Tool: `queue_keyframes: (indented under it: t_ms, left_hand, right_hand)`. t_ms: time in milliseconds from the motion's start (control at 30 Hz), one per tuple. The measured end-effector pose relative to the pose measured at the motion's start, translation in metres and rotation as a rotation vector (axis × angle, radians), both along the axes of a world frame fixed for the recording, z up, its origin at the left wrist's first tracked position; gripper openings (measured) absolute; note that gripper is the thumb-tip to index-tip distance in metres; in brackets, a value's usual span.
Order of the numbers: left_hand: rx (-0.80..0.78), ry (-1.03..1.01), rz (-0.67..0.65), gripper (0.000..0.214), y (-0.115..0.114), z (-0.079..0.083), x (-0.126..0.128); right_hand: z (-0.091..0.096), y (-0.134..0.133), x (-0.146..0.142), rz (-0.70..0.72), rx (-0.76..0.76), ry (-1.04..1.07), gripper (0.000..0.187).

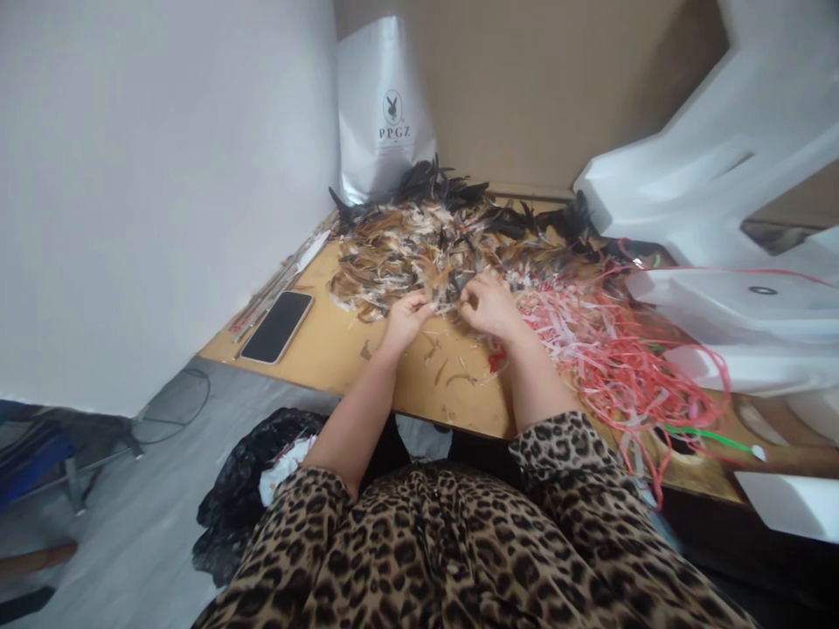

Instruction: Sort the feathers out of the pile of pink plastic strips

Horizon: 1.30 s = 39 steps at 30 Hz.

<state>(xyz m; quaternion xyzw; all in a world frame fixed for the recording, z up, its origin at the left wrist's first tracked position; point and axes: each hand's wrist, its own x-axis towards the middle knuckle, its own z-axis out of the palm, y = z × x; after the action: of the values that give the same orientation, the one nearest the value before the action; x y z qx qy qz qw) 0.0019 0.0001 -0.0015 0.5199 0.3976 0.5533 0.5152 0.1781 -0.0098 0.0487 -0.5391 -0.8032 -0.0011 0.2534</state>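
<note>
My left hand (pixel 411 318) is at the near edge of a large heap of brown, white and black feathers (pixel 393 249). Its thumb and fingers are pinched on a small brown feather (pixel 437 285). Just to the right, my right hand (pixel 491 304) is closed, its curled fingertips at a dark feather (pixel 461 285). The two hands are a short gap apart. What lies right between the fingertips is small and partly hidden. Loose feather scraps (pixel 452 371) lie on the yellow table (pixel 354 356) below the hands.
A tangle of red and pink ribbons (pixel 622 358) spreads right of my right forearm, beside white machine parts (pixel 714 306). A phone (pixel 277 327) lies at the left. Behind the feathers stands a silver bag (pixel 386 105). A black plastic bag (pixel 242 489) is on the floor.
</note>
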Motion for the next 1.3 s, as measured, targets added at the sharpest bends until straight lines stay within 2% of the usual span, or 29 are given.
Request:
queue_keyframes:
  t_ms: [333,533,633,767,833,933,1000,1167,1300]
  left_hand:
    - [-0.173,0.020,-0.187,0.020,-0.009,0.003,0.005]
    - [-0.280,-0.083,-0.212,0.020,-0.012,0.007,0.006]
    - [-0.324,-0.201,-0.188,0.018,-0.010,0.008,0.003]
    - [-0.303,-0.387,-0.109,0.016,-0.006,0.007,-0.001]
    - [-0.288,-0.428,-0.072,0.017,-0.004,0.007,-0.002]
    - [-0.266,-0.421,-0.049,0.019,-0.004,0.007,-0.001]
    - [-0.244,-0.403,-0.060,0.021,-0.005,0.008,0.000]
    - [-0.229,-0.336,-0.118,0.024,-0.007,0.010,0.003]
    - [-0.258,-0.301,-0.159,0.026,-0.010,0.011,0.002]
  right_hand:
    - [-0.002,0.001,-0.001,-0.051,0.013,0.054,0.013]
    - [-0.004,0.002,-0.003,-0.061,0.032,0.100,0.012]
    - [-0.003,0.003,-0.003,-0.119,0.094,0.214,0.018]
    - [-0.004,0.006,-0.006,-0.231,0.200,0.520,0.018]
    - [-0.005,0.006,-0.012,-0.198,0.074,0.689,0.019]
    - [-0.008,0.003,-0.025,-0.113,-0.269,0.896,0.026]
    - [-0.011,0.001,-0.034,-0.075,-0.403,1.026,0.029]
    - [-0.021,0.000,-0.047,-0.010,-0.545,1.347,0.031]
    - [-0.025,0.002,-0.046,0.015,-0.606,1.426,0.030]
